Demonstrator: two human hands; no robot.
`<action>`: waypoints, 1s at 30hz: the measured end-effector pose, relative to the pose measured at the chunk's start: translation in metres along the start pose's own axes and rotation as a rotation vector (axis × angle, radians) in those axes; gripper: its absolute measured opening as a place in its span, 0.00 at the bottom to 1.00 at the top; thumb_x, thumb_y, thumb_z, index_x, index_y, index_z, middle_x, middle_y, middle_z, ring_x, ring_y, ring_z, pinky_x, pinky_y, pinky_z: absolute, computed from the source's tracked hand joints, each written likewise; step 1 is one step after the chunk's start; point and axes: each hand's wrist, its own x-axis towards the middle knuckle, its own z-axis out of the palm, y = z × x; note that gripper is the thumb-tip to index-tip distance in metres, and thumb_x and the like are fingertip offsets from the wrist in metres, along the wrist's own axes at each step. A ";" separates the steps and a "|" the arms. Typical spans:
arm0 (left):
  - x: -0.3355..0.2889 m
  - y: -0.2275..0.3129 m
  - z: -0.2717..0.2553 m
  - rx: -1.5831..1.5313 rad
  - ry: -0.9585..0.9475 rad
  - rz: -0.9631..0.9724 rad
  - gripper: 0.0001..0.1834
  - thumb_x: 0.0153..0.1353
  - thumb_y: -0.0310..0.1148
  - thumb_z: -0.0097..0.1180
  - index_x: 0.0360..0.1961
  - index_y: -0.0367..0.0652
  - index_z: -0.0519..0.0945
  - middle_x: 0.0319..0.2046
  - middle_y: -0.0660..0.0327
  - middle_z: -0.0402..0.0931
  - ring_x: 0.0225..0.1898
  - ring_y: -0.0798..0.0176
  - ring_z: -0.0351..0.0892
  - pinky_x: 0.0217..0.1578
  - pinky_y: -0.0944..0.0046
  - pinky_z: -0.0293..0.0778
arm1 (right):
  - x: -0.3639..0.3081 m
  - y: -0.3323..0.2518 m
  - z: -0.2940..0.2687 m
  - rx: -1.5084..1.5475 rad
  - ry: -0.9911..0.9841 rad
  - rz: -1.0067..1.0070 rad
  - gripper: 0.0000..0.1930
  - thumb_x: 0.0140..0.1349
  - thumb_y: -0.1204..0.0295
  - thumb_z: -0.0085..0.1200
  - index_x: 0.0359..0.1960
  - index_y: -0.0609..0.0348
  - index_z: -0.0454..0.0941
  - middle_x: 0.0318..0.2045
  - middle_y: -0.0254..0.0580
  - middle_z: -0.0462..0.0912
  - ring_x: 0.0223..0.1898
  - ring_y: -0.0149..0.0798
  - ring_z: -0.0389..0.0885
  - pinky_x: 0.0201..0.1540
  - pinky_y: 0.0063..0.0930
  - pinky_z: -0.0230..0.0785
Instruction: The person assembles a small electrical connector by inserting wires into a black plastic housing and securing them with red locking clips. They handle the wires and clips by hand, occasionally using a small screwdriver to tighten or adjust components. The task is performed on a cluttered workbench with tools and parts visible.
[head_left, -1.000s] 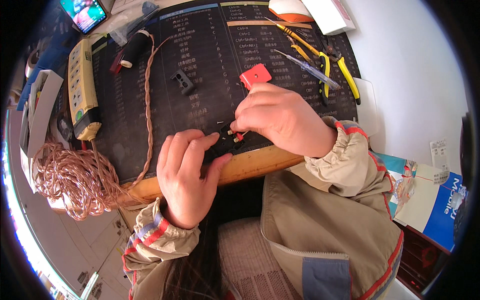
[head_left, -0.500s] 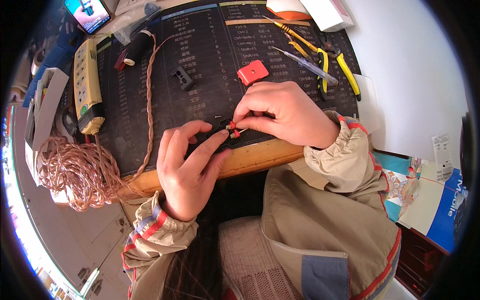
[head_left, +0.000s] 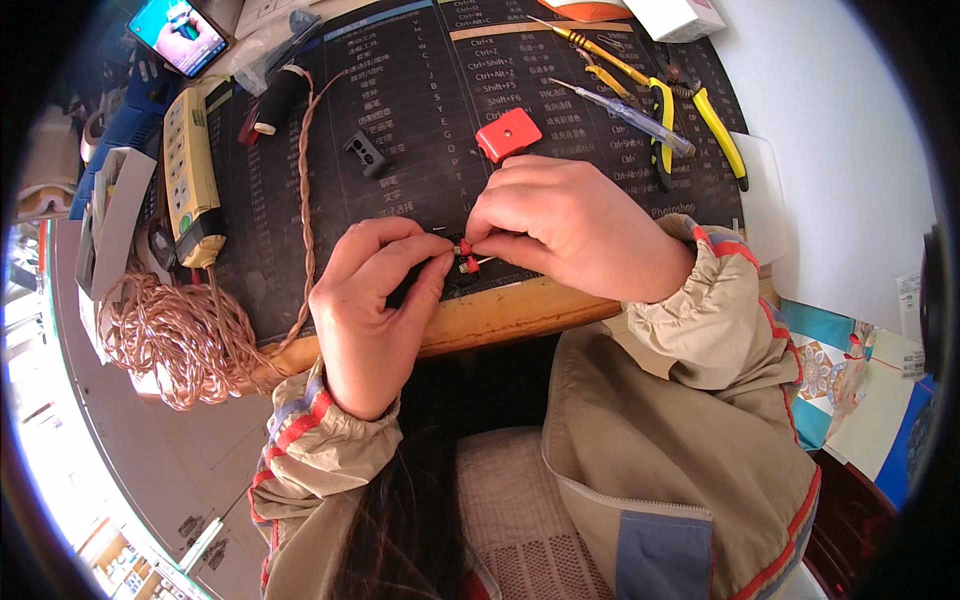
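A small black and red electrical part (head_left: 463, 257) with brass-coloured terminals lies between my hands, near the front edge of the desk mat. My left hand (head_left: 375, 300) pinches its left side, thumb and forefinger pressed together. On the other side my right hand (head_left: 575, 225) is closed, its fingertips pinching the red bit of the part; the fingers hide much of it. A thin pale strip juts out below the right fingertips. Just beyond the right hand rests a red plastic cover (head_left: 508, 134). Farther left lies a black plastic piece with holes (head_left: 367, 156).
Pliers with yellow and black handles (head_left: 715, 135), a clear-handled screwdriver (head_left: 635, 122) and a yellow-handled tool (head_left: 605, 55) lie at the far right. Leftward are a power strip (head_left: 190, 170), a coil of twisted cable (head_left: 180, 340), a black cylindrical fitting (head_left: 278, 100) and a phone (head_left: 180, 35).
My left forefinger, earlier stretched across the part, has drawn back into a pinch with the thumb. My right hand keeps its pinch. The whole view has shifted slightly.
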 end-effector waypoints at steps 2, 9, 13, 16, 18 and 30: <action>0.001 0.001 0.002 0.020 0.020 0.023 0.10 0.55 0.19 0.69 0.39 0.38 0.88 0.38 0.57 0.81 0.37 0.59 0.83 0.38 0.64 0.78 | -0.001 0.000 0.001 -0.019 0.007 -0.018 0.09 0.56 0.78 0.68 0.36 0.59 0.81 0.32 0.42 0.81 0.36 0.48 0.81 0.40 0.38 0.75; 0.002 0.000 0.000 0.036 0.006 0.049 0.09 0.55 0.19 0.70 0.38 0.38 0.88 0.37 0.58 0.82 0.37 0.60 0.83 0.39 0.64 0.78 | -0.001 0.001 0.002 -0.038 0.021 -0.018 0.09 0.55 0.77 0.69 0.36 0.59 0.81 0.32 0.42 0.81 0.36 0.48 0.81 0.40 0.38 0.75; 0.002 0.000 -0.001 0.011 0.007 0.008 0.08 0.55 0.19 0.70 0.37 0.38 0.88 0.37 0.58 0.82 0.36 0.60 0.83 0.38 0.65 0.78 | -0.001 0.001 0.001 -0.070 0.039 -0.019 0.09 0.55 0.77 0.69 0.36 0.60 0.81 0.33 0.42 0.81 0.37 0.48 0.81 0.40 0.38 0.75; 0.003 0.000 -0.002 0.011 -0.001 -0.004 0.08 0.55 0.19 0.70 0.37 0.37 0.88 0.37 0.58 0.81 0.35 0.60 0.83 0.38 0.65 0.78 | -0.002 0.001 0.000 -0.089 0.016 0.006 0.09 0.55 0.77 0.69 0.36 0.60 0.81 0.34 0.42 0.81 0.38 0.49 0.81 0.41 0.38 0.76; 0.002 0.001 -0.002 0.007 -0.006 -0.015 0.08 0.55 0.19 0.70 0.37 0.37 0.88 0.36 0.58 0.81 0.35 0.60 0.83 0.38 0.65 0.78 | -0.001 0.001 0.001 -0.079 0.027 -0.017 0.09 0.55 0.78 0.69 0.35 0.61 0.81 0.34 0.43 0.81 0.37 0.49 0.80 0.40 0.38 0.76; -0.002 -0.003 0.003 -0.038 0.023 -0.010 0.08 0.55 0.19 0.70 0.36 0.37 0.88 0.36 0.58 0.81 0.35 0.61 0.83 0.38 0.65 0.78 | -0.001 0.001 0.005 -0.148 0.042 -0.109 0.10 0.53 0.78 0.70 0.33 0.61 0.79 0.31 0.42 0.80 0.35 0.48 0.80 0.38 0.38 0.76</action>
